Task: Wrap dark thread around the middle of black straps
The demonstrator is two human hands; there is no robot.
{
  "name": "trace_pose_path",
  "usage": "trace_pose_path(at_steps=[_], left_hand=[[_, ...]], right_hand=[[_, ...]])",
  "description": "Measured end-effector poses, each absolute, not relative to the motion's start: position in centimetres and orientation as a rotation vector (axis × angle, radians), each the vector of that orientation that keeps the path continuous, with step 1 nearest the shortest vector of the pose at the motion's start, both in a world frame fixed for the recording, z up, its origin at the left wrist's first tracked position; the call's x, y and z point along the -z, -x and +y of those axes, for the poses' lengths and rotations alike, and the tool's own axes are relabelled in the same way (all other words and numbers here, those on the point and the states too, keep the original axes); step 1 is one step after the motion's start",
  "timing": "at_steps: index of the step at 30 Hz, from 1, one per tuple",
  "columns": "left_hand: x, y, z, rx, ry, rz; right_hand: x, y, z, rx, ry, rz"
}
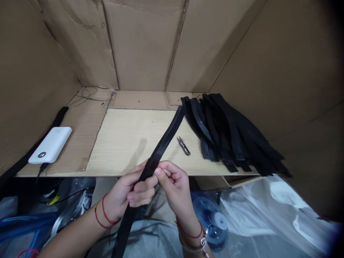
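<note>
A long black strip runs diagonally from my lap up over the front of the table, its upper end close to a pile of similar strips. My left hand wraps its fingers around the strip near the table's front edge. Beside it, my right hand pinches at the strip's right edge with thumb and forefinger; whether a thread or other small bit is between the fingertips cannot be made out. Small black thread snips lie on the table to the right of the strip.
The pile of black strips covers the table's right side. A white power bank with a cable lies at left, by another black strip. Cardboard walls enclose the table. Below right stands a blue water bottle.
</note>
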State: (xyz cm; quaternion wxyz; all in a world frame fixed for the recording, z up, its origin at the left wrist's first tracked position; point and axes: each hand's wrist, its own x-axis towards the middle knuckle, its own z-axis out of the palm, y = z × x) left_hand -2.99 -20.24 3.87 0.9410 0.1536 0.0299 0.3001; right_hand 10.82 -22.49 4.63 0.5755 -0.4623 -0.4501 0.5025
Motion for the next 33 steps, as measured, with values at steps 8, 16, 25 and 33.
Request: trace_pose_path(at_steps=[8, 16, 25, 33], left_hand=[[-3.4, 3.0, -21.1, -0.552, -0.487, -0.081], [-2.7, 2.5, -21.0, -0.623, -0.708, 0.021], [-3.2, 3.1, -21.5, -0.509, -0.756, 0.152], [-2.1, 2.9, -22.3, -0.405, -1.011, 0.206]], right_hand=[[-3.8, -10.9, -22.2, -1.027, 0.965, -0.943], [-1.9, -9.4, -23.7, -0.8, 1.067, -0.959], [-0.5, -13.7, -22.8, -0.661, 1.088, -1.264], [-2.5, -13.2, -21.7, -1.147, 1.146, -1.158]])
